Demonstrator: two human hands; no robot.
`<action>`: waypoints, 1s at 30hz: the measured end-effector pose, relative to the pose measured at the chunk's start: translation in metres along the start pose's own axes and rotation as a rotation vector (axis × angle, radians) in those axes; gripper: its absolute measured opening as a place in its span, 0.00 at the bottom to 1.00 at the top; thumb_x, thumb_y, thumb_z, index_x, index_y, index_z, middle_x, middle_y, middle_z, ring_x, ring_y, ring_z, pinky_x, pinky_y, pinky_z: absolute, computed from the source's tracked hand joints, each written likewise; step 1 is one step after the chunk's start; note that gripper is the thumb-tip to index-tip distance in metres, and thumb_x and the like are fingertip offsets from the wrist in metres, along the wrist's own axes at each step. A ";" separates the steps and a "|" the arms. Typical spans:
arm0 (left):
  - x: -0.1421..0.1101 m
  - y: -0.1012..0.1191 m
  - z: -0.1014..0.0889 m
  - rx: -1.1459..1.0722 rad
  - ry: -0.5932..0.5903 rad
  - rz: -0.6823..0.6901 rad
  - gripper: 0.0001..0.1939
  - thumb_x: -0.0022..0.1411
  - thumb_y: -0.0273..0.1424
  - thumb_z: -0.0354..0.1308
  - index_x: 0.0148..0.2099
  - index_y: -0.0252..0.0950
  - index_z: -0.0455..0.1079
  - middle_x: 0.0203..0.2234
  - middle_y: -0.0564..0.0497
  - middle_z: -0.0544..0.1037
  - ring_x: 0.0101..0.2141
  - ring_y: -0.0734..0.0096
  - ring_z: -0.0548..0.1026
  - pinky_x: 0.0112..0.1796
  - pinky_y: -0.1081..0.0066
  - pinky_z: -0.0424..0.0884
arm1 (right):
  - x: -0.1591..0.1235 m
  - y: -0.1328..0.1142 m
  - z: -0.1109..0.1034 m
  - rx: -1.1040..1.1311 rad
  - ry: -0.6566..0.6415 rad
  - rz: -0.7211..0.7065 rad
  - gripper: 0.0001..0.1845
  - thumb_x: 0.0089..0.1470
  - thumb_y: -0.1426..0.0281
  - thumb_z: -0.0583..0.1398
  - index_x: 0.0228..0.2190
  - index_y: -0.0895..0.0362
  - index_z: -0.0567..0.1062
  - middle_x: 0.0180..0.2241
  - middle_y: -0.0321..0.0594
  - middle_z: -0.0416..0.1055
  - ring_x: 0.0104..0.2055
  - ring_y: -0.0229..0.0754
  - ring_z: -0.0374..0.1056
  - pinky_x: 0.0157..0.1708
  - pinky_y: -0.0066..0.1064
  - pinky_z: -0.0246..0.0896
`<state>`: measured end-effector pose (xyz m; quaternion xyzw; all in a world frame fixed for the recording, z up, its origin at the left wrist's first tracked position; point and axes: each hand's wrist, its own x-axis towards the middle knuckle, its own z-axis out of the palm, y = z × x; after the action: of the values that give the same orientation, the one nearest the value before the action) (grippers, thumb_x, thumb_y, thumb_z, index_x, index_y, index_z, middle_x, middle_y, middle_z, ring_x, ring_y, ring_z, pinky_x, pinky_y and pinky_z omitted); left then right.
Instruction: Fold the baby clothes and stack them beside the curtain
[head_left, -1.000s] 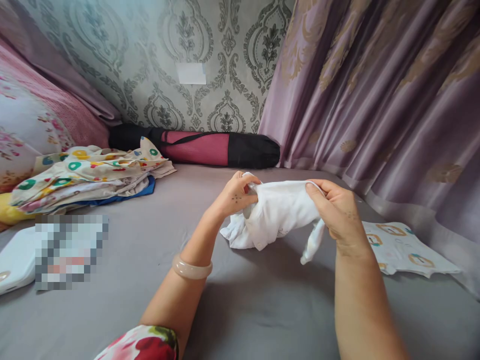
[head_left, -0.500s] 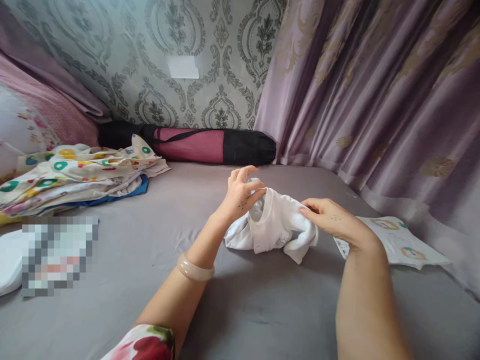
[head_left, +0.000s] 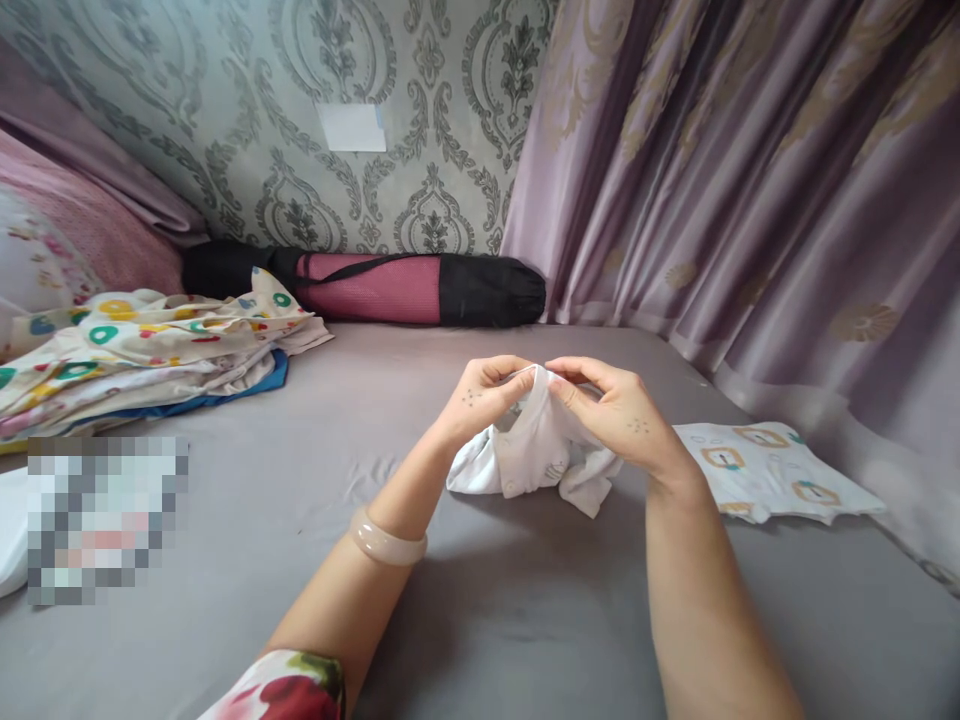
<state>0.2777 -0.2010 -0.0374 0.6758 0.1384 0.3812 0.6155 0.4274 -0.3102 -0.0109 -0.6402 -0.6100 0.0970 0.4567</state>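
A small white baby top point(head_left: 529, 460) with a snap button and a small printed motif stands bunched up on the grey bedsheet. My left hand point(head_left: 480, 398) pinches its raised edge between thumb and fingers. Right beside it, my right hand point(head_left: 616, 412) is closed on the same edge from the other side, so the fingertips of both hands nearly touch. A crumpled part like a sleeve rests on the sheet below my right hand. Behind my right wrist lies a flat white cloth point(head_left: 787, 470) with orange animal prints.
The grey bedsheet point(head_left: 337, 600) spreads all round. At the left are a pile of printed clothes point(head_left: 150, 340) and a blurred flat item point(head_left: 112, 520). A pink and black rolled bag point(head_left: 367, 290) lies along the wall. Purple curtains point(head_left: 720, 180) hang at the right.
My right hand has moved left from the side of the baby top to its raised edge, beside my left hand. My left fingers have closed in and sit slightly lower.
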 end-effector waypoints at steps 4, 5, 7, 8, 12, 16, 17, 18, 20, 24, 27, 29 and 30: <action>-0.001 0.004 0.004 0.008 0.073 -0.132 0.21 0.52 0.48 0.65 0.24 0.33 0.73 0.17 0.54 0.69 0.21 0.78 0.65 0.24 0.75 0.60 | 0.000 -0.003 0.000 -0.034 -0.056 0.013 0.13 0.59 0.59 0.59 0.38 0.52 0.80 0.39 0.38 0.79 0.42 0.44 0.73 0.43 0.34 0.66; -0.001 0.004 0.004 0.016 0.078 -0.153 0.21 0.52 0.48 0.65 0.24 0.33 0.72 0.17 0.54 0.69 0.21 0.78 0.65 0.24 0.75 0.59 | 0.000 -0.003 -0.002 -0.054 -0.063 0.017 0.13 0.60 0.59 0.59 0.37 0.52 0.80 0.38 0.37 0.79 0.41 0.44 0.73 0.42 0.34 0.66; 0.000 0.003 0.003 0.024 0.083 -0.169 0.21 0.53 0.48 0.64 0.26 0.33 0.74 0.19 0.53 0.71 0.23 0.76 0.67 0.25 0.74 0.60 | 0.001 -0.002 -0.007 -0.088 -0.056 0.019 0.13 0.60 0.60 0.58 0.36 0.53 0.80 0.37 0.38 0.79 0.41 0.44 0.73 0.42 0.34 0.65; 0.001 0.002 0.002 0.031 0.095 -0.164 0.20 0.54 0.48 0.63 0.29 0.33 0.75 0.22 0.52 0.74 0.25 0.75 0.69 0.27 0.74 0.62 | 0.001 -0.001 -0.010 -0.102 -0.045 0.021 0.14 0.60 0.59 0.58 0.36 0.53 0.80 0.37 0.38 0.79 0.41 0.44 0.72 0.42 0.35 0.64; 0.005 -0.004 -0.011 0.154 0.154 -0.169 0.18 0.56 0.44 0.62 0.39 0.33 0.75 0.33 0.48 0.79 0.34 0.70 0.73 0.36 0.73 0.67 | 0.000 0.010 -0.025 -0.121 0.034 0.054 0.15 0.60 0.58 0.58 0.36 0.54 0.79 0.36 0.39 0.78 0.39 0.45 0.72 0.41 0.35 0.64; 0.005 -0.011 -0.029 0.330 0.103 -0.260 0.15 0.58 0.42 0.59 0.35 0.34 0.72 0.27 0.50 0.76 0.29 0.72 0.72 0.32 0.73 0.65 | -0.001 0.026 -0.038 -0.112 0.131 0.072 0.16 0.58 0.56 0.59 0.35 0.54 0.79 0.35 0.38 0.78 0.38 0.44 0.72 0.40 0.34 0.65; 0.004 -0.011 -0.032 0.367 0.045 -0.285 0.15 0.57 0.42 0.59 0.35 0.34 0.72 0.26 0.51 0.75 0.28 0.73 0.71 0.30 0.73 0.64 | -0.001 0.030 -0.040 -0.101 0.153 0.074 0.16 0.58 0.55 0.59 0.36 0.54 0.79 0.34 0.38 0.78 0.37 0.43 0.71 0.39 0.34 0.65; 0.003 -0.012 -0.035 0.405 -0.026 -0.312 0.15 0.57 0.42 0.59 0.35 0.34 0.72 0.27 0.51 0.75 0.29 0.72 0.72 0.29 0.73 0.64 | -0.001 0.034 -0.042 -0.080 0.172 0.077 0.17 0.57 0.55 0.60 0.36 0.54 0.79 0.34 0.38 0.77 0.37 0.43 0.71 0.38 0.33 0.66; 0.001 -0.013 -0.037 0.485 -0.159 -0.361 0.15 0.54 0.41 0.61 0.38 0.34 0.73 0.30 0.50 0.77 0.31 0.69 0.73 0.30 0.73 0.66 | -0.002 0.040 -0.045 -0.022 0.219 0.088 0.17 0.56 0.54 0.61 0.37 0.53 0.79 0.33 0.37 0.77 0.35 0.41 0.70 0.35 0.32 0.66; 0.002 -0.022 -0.034 0.600 -0.270 -0.421 0.20 0.48 0.38 0.64 0.44 0.34 0.74 0.38 0.47 0.79 0.38 0.64 0.76 0.34 0.72 0.68 | -0.002 0.046 -0.050 0.094 0.366 0.106 0.15 0.53 0.55 0.64 0.36 0.53 0.79 0.30 0.35 0.75 0.31 0.38 0.67 0.31 0.28 0.63; 0.004 -0.033 -0.033 0.583 -0.303 -0.471 0.19 0.48 0.35 0.63 0.43 0.33 0.75 0.33 0.48 0.80 0.33 0.65 0.76 0.31 0.72 0.68 | -0.003 0.046 -0.054 0.237 0.472 0.112 0.16 0.50 0.56 0.66 0.36 0.54 0.79 0.29 0.34 0.74 0.29 0.36 0.66 0.29 0.27 0.62; 0.005 -0.038 -0.034 0.553 -0.322 -0.483 0.15 0.48 0.32 0.60 0.39 0.32 0.76 0.27 0.50 0.78 0.29 0.68 0.74 0.29 0.72 0.66 | -0.003 0.044 -0.057 0.350 0.530 0.106 0.18 0.49 0.56 0.67 0.37 0.55 0.79 0.28 0.35 0.75 0.28 0.36 0.67 0.30 0.28 0.64; 0.005 -0.039 -0.035 0.541 -0.316 -0.470 0.12 0.48 0.31 0.59 0.37 0.32 0.76 0.25 0.51 0.77 0.28 0.69 0.73 0.29 0.72 0.65 | -0.004 0.043 -0.058 0.397 0.554 0.103 0.18 0.48 0.56 0.68 0.37 0.55 0.79 0.27 0.35 0.75 0.28 0.37 0.68 0.31 0.29 0.65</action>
<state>0.2681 -0.1647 -0.0742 0.8138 0.2886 0.0708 0.4994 0.4955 -0.3336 -0.0098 -0.5706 -0.3989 0.0591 0.7154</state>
